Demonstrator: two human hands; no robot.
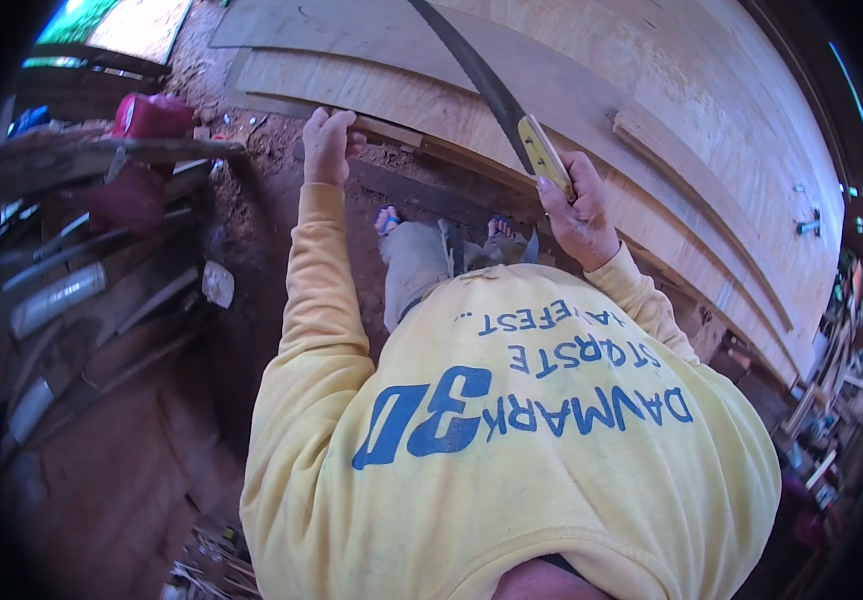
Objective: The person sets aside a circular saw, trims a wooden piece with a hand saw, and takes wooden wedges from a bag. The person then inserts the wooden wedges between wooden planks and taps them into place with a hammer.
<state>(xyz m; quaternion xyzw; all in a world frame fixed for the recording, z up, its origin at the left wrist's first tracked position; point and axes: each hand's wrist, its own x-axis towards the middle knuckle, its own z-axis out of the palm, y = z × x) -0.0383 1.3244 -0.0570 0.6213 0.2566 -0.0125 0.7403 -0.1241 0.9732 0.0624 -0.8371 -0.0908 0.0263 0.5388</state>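
Note:
My right hand (580, 212) is wrapped round the pale yellow, riveted handle of a handsaw (497, 92). Its long dark blade, toothed along one edge, points up and away over the plywood sheets (562, 75) and runs out at the top of the view. To the left, my left hand (330, 147) is raised beside the near edge of the stacked sheets, with its fingers loosely bent and slightly apart. Nothing shows in it. Whether its fingertips touch the sheet edge, I cannot tell.
A narrow wooden strip (697, 190) lies along the sheets, and a small dark metal tool (809, 226) sits at their right. On the left, a rough bench (122, 152) carries a red container (154, 116), with planks piled below. More scrap wood (832, 380) is at the right.

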